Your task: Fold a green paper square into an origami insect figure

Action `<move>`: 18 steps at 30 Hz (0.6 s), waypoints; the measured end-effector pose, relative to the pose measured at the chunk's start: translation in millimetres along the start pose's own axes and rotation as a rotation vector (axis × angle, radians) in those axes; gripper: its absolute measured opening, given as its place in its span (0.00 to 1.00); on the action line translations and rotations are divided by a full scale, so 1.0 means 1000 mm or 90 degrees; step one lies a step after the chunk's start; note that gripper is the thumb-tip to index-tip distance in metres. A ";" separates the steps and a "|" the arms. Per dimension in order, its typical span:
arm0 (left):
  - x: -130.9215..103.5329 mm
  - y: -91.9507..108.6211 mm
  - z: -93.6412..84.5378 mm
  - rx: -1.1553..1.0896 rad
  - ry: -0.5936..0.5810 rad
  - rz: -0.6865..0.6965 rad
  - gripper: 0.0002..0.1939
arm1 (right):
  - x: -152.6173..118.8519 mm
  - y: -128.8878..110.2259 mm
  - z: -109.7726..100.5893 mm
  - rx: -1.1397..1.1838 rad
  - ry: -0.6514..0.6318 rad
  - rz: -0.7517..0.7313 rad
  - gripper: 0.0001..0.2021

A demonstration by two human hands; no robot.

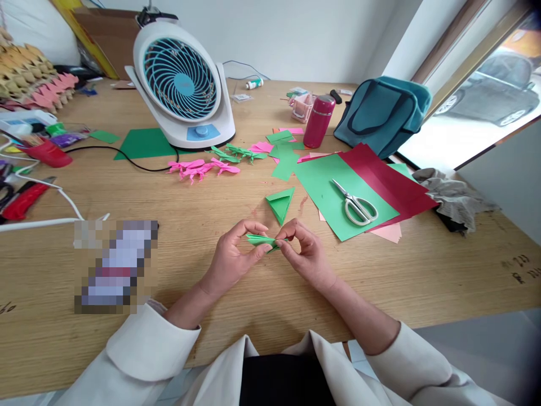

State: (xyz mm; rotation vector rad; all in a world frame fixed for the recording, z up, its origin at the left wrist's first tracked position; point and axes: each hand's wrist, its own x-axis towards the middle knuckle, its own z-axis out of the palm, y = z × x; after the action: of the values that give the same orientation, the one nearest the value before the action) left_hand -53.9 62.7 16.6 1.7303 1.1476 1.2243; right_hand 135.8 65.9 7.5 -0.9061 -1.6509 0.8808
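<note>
Just in front of the white and teal desk fan [182,84], nearer the person, both hands meet over the wooden table [253,316] w/ a small folded green paper piece [262,241] pinched between them. Left hand [234,256] is curled mostly closed, thumb and forefinger clamped on the left end of the piece; right hand [305,252] is curled about the same, fingertips nipping the right end, so it's held off the table surface, not lying on it. Going by the shape it's a narrow, multi-layer fold, prob somewhere mid-way, not a finished figure imo, tho the fingers hide the details. Between the hands and the fan lies a green folded paper triangle [280,203], looks like an early stage of another one waiting its turn. Closer to the fan's base there's a row of finished pink paper figures [200,168] and next to them green paper figures [236,152], so a fair batch looks done already. Right of the fan: a stack of flat green and dark red paper sheets [372,180] w/ white-handled scissors [357,204] resting on the green sheet, so plenty of stock is left uncut. Behind that stack stand a magenta bottle [318,121] and a teal bag [382,113]. Left of the fan, more paper models are piled at the table's edge, too far off to tell what they are.
</note>
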 end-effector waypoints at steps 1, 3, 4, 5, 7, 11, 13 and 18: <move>0.000 -0.002 -0.002 -0.032 -0.010 -0.011 0.11 | 0.000 0.000 0.000 0.007 0.009 0.004 0.06; -0.001 -0.005 -0.005 -0.102 -0.024 -0.029 0.12 | 0.001 0.001 -0.002 0.033 0.018 0.017 0.08; -0.001 -0.007 -0.007 -0.136 -0.027 -0.030 0.14 | 0.002 0.002 -0.002 0.048 0.019 0.022 0.09; -0.001 -0.008 -0.008 -0.166 -0.027 -0.028 0.14 | 0.002 0.003 -0.003 0.063 0.018 0.027 0.09; 0.000 -0.009 -0.009 -0.187 -0.032 -0.016 0.13 | 0.002 0.006 -0.003 0.085 0.014 0.032 0.09; 0.004 -0.007 -0.011 -0.138 -0.061 0.036 0.07 | 0.003 0.006 -0.003 0.093 0.000 0.041 0.09; 0.005 -0.007 -0.011 -0.132 -0.066 0.072 0.06 | 0.003 0.004 -0.003 0.093 -0.010 0.042 0.09; 0.005 -0.008 -0.014 -0.071 -0.042 0.149 0.06 | 0.003 0.002 -0.003 0.073 -0.024 0.028 0.09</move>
State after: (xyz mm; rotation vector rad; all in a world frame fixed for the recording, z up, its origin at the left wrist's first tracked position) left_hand -68.5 71.4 15.0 1.8438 0.8385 1.3319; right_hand 138.1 69.6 7.7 -0.8547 -1.6004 1.0171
